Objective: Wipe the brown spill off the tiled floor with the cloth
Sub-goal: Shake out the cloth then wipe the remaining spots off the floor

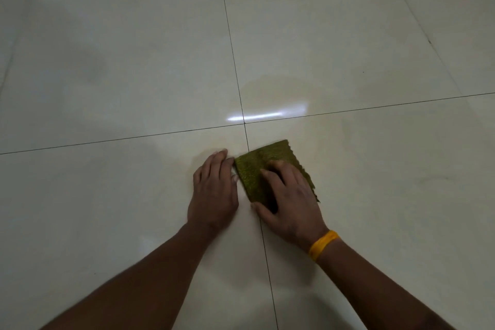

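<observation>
Head view is all I have, looking down at a pale tiled floor (107, 61) with thin dark grout lines crossing just beyond my hands. Folded into a rough rectangle, the green cloth (257, 169) lies flat on the floor just right of the grout line that runs toward me. My right hand (288, 201) rests on top of the cloth's near half, fingers spread and curled a little, thumb at the near edge; it presses down on the fabric more than it grips it. A yellow band (322, 245) sits on that wrist. My left hand (214, 193) lies flat on the bare tile just beside the cloth, fingers extended and holding nothing, fingertips touching the cloth's left edge. A faint brownish film (267, 88) shows on the tile beyond the cloth, well apart from both hands, with a bright glare streak across it.
</observation>
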